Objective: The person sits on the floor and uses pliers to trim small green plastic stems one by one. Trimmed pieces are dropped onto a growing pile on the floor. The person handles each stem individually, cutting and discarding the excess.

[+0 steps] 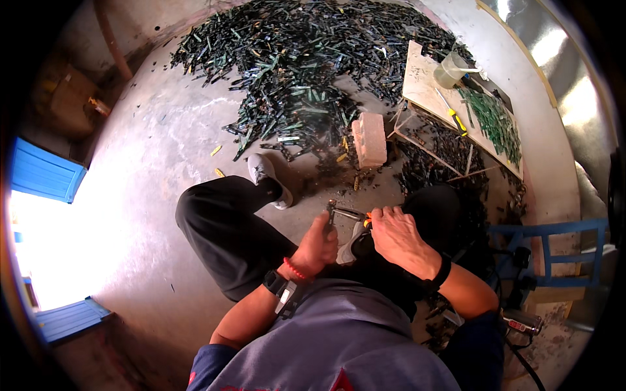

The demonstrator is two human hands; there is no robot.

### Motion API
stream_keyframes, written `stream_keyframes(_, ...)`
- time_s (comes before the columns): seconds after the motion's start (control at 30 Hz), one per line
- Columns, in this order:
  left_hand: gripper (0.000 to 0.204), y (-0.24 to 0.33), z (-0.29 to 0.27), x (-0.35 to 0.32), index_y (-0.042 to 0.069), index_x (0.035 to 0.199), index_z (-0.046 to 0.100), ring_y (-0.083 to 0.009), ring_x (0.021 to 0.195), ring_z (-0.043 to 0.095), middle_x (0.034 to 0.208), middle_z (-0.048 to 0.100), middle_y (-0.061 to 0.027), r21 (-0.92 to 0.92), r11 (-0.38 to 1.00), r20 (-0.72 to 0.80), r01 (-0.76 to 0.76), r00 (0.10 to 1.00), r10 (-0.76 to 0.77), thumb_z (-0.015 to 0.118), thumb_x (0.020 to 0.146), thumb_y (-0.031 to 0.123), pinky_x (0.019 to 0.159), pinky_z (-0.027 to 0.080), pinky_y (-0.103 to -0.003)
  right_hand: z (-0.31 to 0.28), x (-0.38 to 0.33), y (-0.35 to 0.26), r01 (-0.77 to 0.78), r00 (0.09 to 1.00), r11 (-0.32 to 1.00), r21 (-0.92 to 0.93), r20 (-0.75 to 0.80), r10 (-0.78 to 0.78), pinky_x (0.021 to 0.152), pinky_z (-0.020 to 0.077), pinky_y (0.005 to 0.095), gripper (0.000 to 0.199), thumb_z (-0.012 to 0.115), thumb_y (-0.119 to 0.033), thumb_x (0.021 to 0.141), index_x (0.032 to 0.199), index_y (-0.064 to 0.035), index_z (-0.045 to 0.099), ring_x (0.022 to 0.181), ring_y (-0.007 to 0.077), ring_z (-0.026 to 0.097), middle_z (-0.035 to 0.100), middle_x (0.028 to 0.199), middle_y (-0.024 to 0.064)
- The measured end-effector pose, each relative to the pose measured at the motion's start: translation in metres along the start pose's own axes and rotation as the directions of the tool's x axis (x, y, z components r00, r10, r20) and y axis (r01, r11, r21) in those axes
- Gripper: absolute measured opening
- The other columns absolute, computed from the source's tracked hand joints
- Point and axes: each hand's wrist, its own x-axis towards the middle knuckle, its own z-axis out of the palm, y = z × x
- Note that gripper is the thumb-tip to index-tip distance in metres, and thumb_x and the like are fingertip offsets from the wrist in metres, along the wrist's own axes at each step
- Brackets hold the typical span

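My left hand [318,249] is closed around a narrow dark strip [330,214] that sticks up past the thumb. My right hand [399,240] grips a pair of pliers with orange handles [368,221]. The metal jaws [349,213] of the pliers point left and meet the strip near its upper end. Whether they bite on it or only touch it is too small to tell. Both hands are held between my bent knees, above my shoes. Fingers partly hide the strip's lower part and the plier handles.
Beyond my feet spreads a large heap of dark and green strips [287,72]. A pinkish brick [370,140] stands before it. At right, a tilted board [420,81] bears a plastic cup [448,70], a yellow-handled screwdriver [458,122] and green strips [492,124]. A blue chair frame [554,260] stands nearby.
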Motion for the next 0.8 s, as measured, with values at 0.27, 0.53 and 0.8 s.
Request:
stream_keyframes(0.27,0.053,-0.010,0.001,0.009,0.014,0.060,0.033,-0.0108,0.037,0.019,0.045,0.023,0.0035,0.169,0.980,-0.114,-0.104,0.986,0.125,0.035,0.088,0.059,0.038,0.019,-0.025,-0.002,0.008,-0.005,0.072,0.997,0.978,-0.197,-0.007,-0.075,0.064,0.0484,0.0318,0.015,0.059,-0.015,0.078,0.082,-0.0008,0.058,0.076,0.0247,0.059,0.060,0.077,0.0141)
stream_keyframes(0.53,0.054,-0.016,-0.008,0.017,0.015,0.059,0.032,-0.0106,0.036,0.020,0.045,0.024,0.0035,0.251,0.952,-0.112,-0.175,0.972,0.208,0.034,0.088,0.060,0.036,0.018,-0.025,-0.010,0.012,-0.004,0.178,0.984,0.953,-0.244,0.030,-0.176,0.059,0.0455,0.0317,0.011,0.058,-0.011,0.071,0.077,-0.0022,0.054,0.070,0.0234,0.057,0.057,0.072,0.0125)
stream_keyframes(0.8,0.055,-0.020,-0.009,0.021,0.016,0.056,0.028,-0.0100,0.036,0.019,0.045,0.023,0.0042,0.368,0.894,-0.120,-0.257,0.940,0.319,0.035,0.088,0.061,0.036,0.017,-0.025,-0.004,0.012,-0.003,0.161,0.987,0.971,-0.177,0.015,-0.161,0.062,0.0459,0.0359,0.013,0.053,-0.012,0.075,0.079,0.0000,0.053,0.073,0.0278,0.059,0.057,0.070,0.0168)
